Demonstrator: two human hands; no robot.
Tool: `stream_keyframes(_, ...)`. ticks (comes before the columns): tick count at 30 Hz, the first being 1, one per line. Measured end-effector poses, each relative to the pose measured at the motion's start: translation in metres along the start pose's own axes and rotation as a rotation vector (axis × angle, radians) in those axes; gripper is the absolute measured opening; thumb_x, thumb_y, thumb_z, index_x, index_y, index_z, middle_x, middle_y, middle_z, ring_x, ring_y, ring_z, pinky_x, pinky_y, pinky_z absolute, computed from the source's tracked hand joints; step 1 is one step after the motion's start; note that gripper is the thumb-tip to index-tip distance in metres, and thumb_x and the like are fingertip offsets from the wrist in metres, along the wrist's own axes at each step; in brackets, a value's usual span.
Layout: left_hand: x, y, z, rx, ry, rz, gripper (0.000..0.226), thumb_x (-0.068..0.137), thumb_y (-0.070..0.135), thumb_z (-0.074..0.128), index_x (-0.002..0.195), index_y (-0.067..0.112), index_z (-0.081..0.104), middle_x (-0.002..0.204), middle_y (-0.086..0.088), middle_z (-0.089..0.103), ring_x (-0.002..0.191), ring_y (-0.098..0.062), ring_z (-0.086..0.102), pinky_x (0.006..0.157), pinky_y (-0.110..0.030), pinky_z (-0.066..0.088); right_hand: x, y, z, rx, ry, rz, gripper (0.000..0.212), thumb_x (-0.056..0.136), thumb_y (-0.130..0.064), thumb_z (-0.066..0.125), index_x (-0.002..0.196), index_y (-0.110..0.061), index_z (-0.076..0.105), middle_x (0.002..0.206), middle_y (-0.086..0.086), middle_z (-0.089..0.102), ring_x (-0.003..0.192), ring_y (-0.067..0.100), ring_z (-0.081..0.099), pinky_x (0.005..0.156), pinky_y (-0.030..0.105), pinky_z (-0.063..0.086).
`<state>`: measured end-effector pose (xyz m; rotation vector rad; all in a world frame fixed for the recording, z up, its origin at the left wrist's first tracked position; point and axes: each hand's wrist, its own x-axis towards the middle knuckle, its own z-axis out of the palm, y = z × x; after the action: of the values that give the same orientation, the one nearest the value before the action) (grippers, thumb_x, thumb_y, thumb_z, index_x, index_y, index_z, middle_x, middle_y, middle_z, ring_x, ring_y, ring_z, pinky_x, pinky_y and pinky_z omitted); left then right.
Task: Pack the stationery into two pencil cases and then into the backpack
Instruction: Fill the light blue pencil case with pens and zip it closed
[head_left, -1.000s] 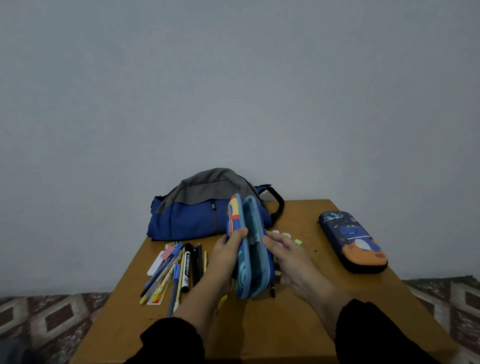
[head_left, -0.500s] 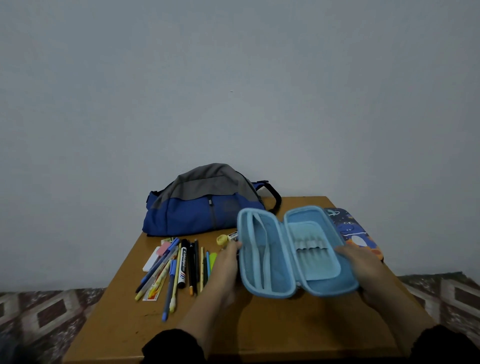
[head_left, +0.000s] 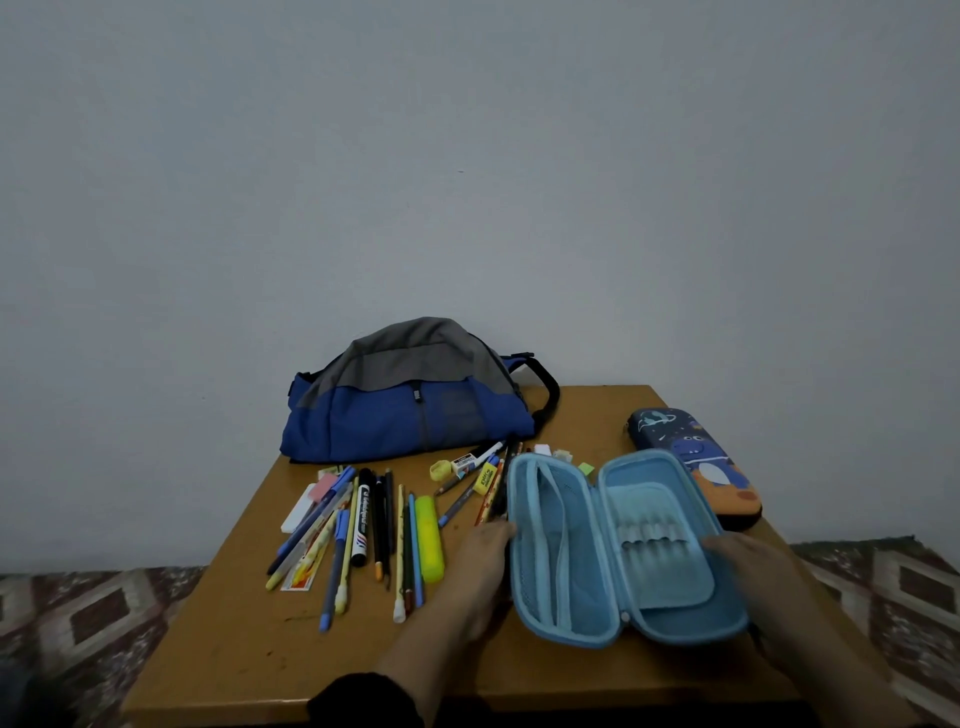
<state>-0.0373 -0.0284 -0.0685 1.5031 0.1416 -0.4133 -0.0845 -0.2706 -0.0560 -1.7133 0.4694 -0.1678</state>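
Note:
A light-blue pencil case (head_left: 640, 468) lies wide open on the wooden table (head_left: 244, 639), its mesh pocket on the left half and elastic pen loops on the right half, with nothing in it. My left hand (head_left: 467, 577) holds its left rim with the thumb on the edge. My right hand (head_left: 753, 571) holds the right rim. A second, dark-blue dinosaur-print pencil case (head_left: 696, 457) lies closed just behind the right half. Loose pens, pencils and markers (head_left: 363, 519) are spread left of the case. A blue and grey backpack (head_left: 410, 410) lies at the table's back.
A yellow highlighter (head_left: 430, 538) lies close to my left hand. Small erasers, a sharpener and sticky tabs (head_left: 550, 453) sit between the backpack and the open case. A grey wall stands behind the table. Patterned flooring (head_left: 78, 613) shows on both sides.
The light-blue case went from upright and nearly closed to lying flat and wide open. My right hand swung its right half outward to the right; my left hand stayed at the left rim.

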Motion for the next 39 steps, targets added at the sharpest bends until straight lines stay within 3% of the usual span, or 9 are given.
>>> stream_keyframes(4, -0.003, 0.003, -0.007, 0.036, 0.047, 0.026, 0.032, 0.099, 0.021, 0.039, 0.103, 0.006, 0.067, 0.092, -0.010, 0.074, 0.087, -0.026, 0.071, 0.076, -0.039, 0.058, -0.006, 0.002, 0.009, 0.026, -0.001, 0.014, 0.017, 0.096, -0.003, 0.050, 0.084, 0.001, 0.062, 0.078, 0.010, 0.058, 0.068, 0.019, 0.052, 0.053, 0.031, 0.043)
stream_keyframes(7, -0.006, 0.006, -0.010, 0.040, 0.069, 0.039, 0.031, 0.098, 0.020, 0.040, 0.102, 0.005, 0.068, 0.094, -0.014, 0.073, 0.089, -0.030, 0.069, 0.080, -0.044, 0.057, -0.010, -0.002, 0.017, 0.069, 0.007, 0.010, 0.025, 0.096, -0.002, 0.050, 0.073, -0.007, 0.059, 0.075, 0.006, 0.056, 0.067, 0.017, 0.050, 0.055, 0.032, 0.037)
stream_keyframes(14, -0.005, -0.003, -0.011, 0.108, 0.081, 0.095, 0.032, 0.100, 0.021, 0.041, 0.099, 0.007, 0.069, 0.093, -0.010, 0.073, 0.087, -0.025, 0.070, 0.076, -0.037, 0.057, 0.002, 0.008, 0.011, -0.039, 0.041, 0.049, 0.018, 0.093, -0.004, 0.052, 0.090, 0.012, 0.060, 0.083, 0.018, 0.058, 0.071, 0.026, 0.051, 0.057, 0.036, 0.037)
stream_keyframes(18, 0.000, -0.006, -0.012, 0.169, 0.154, 0.140, 0.027, 0.097, 0.018, 0.049, 0.095, 0.001, 0.069, 0.093, -0.018, 0.071, 0.088, -0.032, 0.068, 0.076, -0.042, 0.056, 0.009, 0.010, 0.004, -0.131, 0.018, 0.036, 0.017, 0.094, -0.010, 0.054, 0.083, 0.001, 0.063, 0.083, 0.010, 0.059, 0.073, 0.020, 0.054, 0.058, 0.033, 0.039)
stream_keyframes(21, 0.005, -0.007, -0.015, 0.208, 0.229, 0.152, 0.027, 0.094, 0.020, 0.051, 0.079, 0.002, 0.066, 0.080, -0.016, 0.067, 0.072, -0.027, 0.063, 0.067, -0.036, 0.050, 0.013, 0.008, 0.001, -0.158, 0.021, 0.006, 0.018, 0.094, -0.016, 0.058, 0.079, -0.008, 0.065, 0.080, 0.003, 0.062, 0.075, 0.019, 0.056, 0.063, 0.033, 0.041)
stream_keyframes(26, 0.013, -0.008, -0.022, 0.362, 0.303, 0.191, 0.021, 0.095, 0.015, 0.051, 0.081, 0.019, 0.066, 0.079, -0.012, 0.066, 0.070, -0.029, 0.062, 0.067, -0.038, 0.056, 0.014, 0.012, -0.005, -0.163, 0.078, -0.025, 0.027, 0.092, -0.011, 0.057, 0.084, 0.015, 0.061, 0.079, 0.029, 0.060, 0.070, 0.026, 0.050, 0.063, 0.035, 0.036)
stream_keyframes(32, 0.016, -0.016, -0.020, 0.840, 0.382, 0.477, 0.019, 0.094, 0.020, 0.055, 0.109, 0.018, 0.068, 0.107, 0.004, 0.063, 0.085, -0.004, 0.053, 0.073, -0.015, 0.041, 0.012, 0.013, -0.012, -0.153, 0.146, -0.080, 0.024, 0.091, -0.003, 0.057, 0.089, 0.020, 0.062, 0.099, 0.039, 0.059, 0.084, 0.043, 0.054, 0.069, 0.041, 0.043)
stream_keyframes(35, 0.020, -0.022, -0.017, 1.041, 0.470, 0.657, 0.018, 0.094, 0.022, 0.054, 0.103, 0.018, 0.070, 0.103, 0.003, 0.057, 0.094, -0.011, 0.052, 0.074, -0.018, 0.041, 0.016, 0.014, -0.018, -0.095, 0.141, -0.007, 0.029, 0.092, -0.005, 0.056, 0.094, 0.024, 0.059, 0.089, 0.035, 0.057, 0.067, 0.030, 0.045, 0.055, 0.028, 0.037)
stream_keyframes(39, 0.034, -0.024, -0.015, 1.112, 0.547, 0.796, 0.010, 0.081, 0.019, 0.071, 0.091, 0.019, 0.073, 0.090, 0.002, 0.056, 0.090, -0.017, 0.051, 0.069, -0.027, 0.048, 0.016, 0.012, -0.020, -0.009, 0.165, 0.037, 0.026, 0.093, -0.007, 0.056, 0.074, 0.011, 0.057, 0.071, 0.016, 0.051, 0.066, 0.026, 0.043, 0.058, 0.032, 0.034)
